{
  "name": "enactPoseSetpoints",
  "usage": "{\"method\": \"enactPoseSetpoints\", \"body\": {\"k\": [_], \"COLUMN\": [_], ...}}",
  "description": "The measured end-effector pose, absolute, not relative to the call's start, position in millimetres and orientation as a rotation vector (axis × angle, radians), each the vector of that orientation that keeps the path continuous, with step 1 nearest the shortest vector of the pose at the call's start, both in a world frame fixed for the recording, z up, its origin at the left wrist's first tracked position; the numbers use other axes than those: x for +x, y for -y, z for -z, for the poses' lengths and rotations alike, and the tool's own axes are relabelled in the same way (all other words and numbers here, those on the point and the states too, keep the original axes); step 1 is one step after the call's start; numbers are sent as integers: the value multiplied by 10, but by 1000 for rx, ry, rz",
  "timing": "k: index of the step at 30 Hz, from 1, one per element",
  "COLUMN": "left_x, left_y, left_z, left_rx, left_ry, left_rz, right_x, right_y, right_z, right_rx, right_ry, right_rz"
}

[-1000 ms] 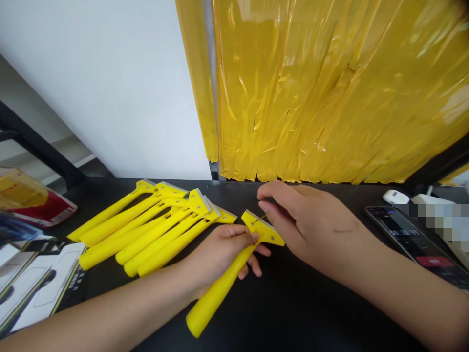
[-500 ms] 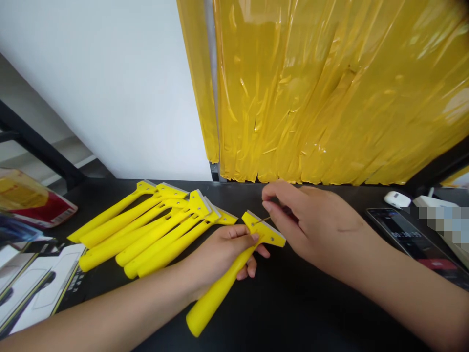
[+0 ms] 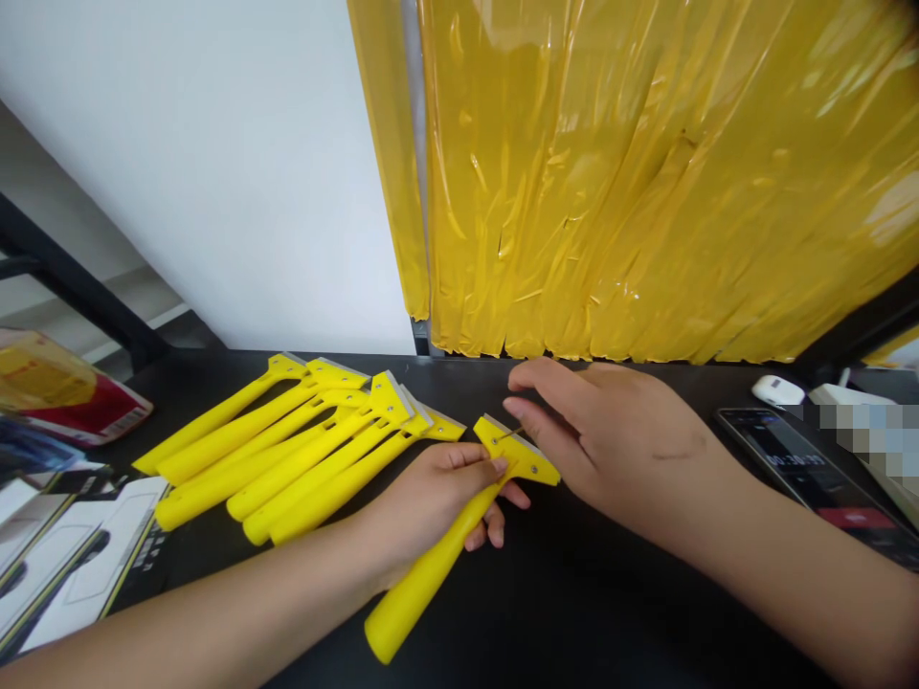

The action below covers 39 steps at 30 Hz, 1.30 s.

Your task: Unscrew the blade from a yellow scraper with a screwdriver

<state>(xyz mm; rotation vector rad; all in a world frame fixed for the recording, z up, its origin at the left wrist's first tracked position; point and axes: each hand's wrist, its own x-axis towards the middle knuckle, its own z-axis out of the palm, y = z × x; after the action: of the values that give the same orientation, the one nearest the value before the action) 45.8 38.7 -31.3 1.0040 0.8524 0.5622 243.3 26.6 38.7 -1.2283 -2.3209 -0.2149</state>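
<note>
A yellow scraper point(image 3: 431, 574) with a wide head and a metal blade edge is held in my left hand point(image 3: 449, 483), whose thumb lies on the neck and whose fingers wrap underneath. Two small screws show on the scraper's head. From my right hand point(image 3: 610, 431) a thin hex key point(image 3: 512, 433) reaches to the left screw. The right thumb and index finger are slightly apart, and the hand hides most of the key. Several more yellow scrapers point(image 3: 302, 445) lie fanned out on the black table point(image 3: 574, 593), left of my left hand.
On the left are white printed boxes point(image 3: 107, 560) and a red-and-yellow package point(image 3: 72, 388). A phone point(image 3: 804, 469) showing a timer lies at the right, near a small white device point(image 3: 778, 389). Yellow plastic sheeting point(image 3: 610, 191) and a white panel point(image 3: 215, 172) stand behind.
My right hand has turned slightly, and its thumb and index finger have shifted a little left and further apart. My left hand and the scraper have barely moved.
</note>
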Motion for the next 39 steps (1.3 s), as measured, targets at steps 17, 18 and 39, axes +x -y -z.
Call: {"method": "enactPoseSetpoints", "body": {"k": [17,18,39], "left_x": [459,455,304], "left_y": [-371,-374,-443], "left_z": [292,288,105], "left_rx": [979,968,865], "left_ry": [-890,-886,-861], "left_rz": [-578,-583,-755], "right_x": [2471,2492,2790], "right_y": [-272,-266,-643], "right_z": [-400,-427,-222], "right_rx": [-1191,-1165,-1469], "right_ry": [2260,2227,1993], "right_rz": [-124,-175,-929]}}
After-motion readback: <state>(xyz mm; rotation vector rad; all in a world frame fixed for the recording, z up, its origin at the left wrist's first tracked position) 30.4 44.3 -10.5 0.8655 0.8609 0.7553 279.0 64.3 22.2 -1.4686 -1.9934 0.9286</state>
